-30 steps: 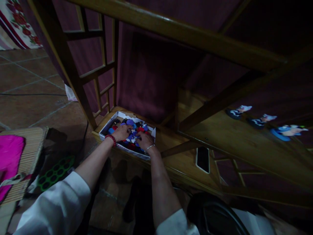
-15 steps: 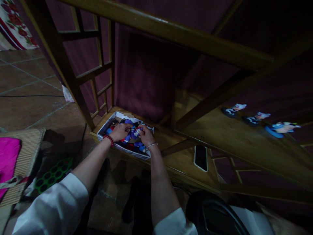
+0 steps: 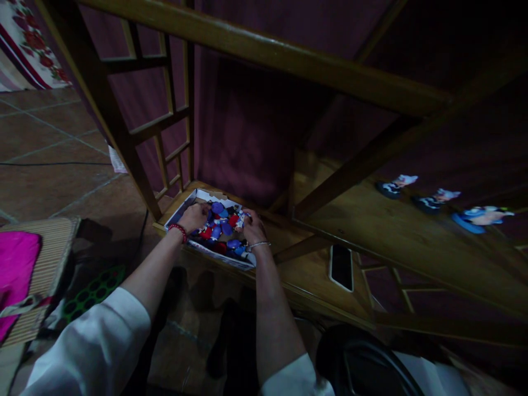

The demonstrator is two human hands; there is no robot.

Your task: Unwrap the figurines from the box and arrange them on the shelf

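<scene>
A shallow white cardboard box (image 3: 251, 259) sits on the lower wooden shelf, filled with small blue, purple, red and black figurines (image 3: 225, 227). My right hand (image 3: 254, 227), with a bangle at the wrist, is closed on a small red-and-white figurine (image 3: 238, 221) over the box's right side. At the left end, my left hand (image 3: 193, 218) reaches in among the pieces, a red bead bracelet on its wrist. Its fingers are curled in, and whatever they pinch is too small and dark to make out.
A phone (image 3: 341, 267) lies on the shelf to the right. Three figurines on round bases, one a blue-based figurine (image 3: 474, 220), stand on a higher shelf. A wooden beam (image 3: 264, 41) crosses above my hands. At the left is a ribbed mat (image 3: 51, 261) with a pink cloth (image 3: 18, 261).
My hands have moved apart: the left has drawn back to the left, and the right has shifted slightly right with the red-and-white figurine. More of the pieces between them now show.
</scene>
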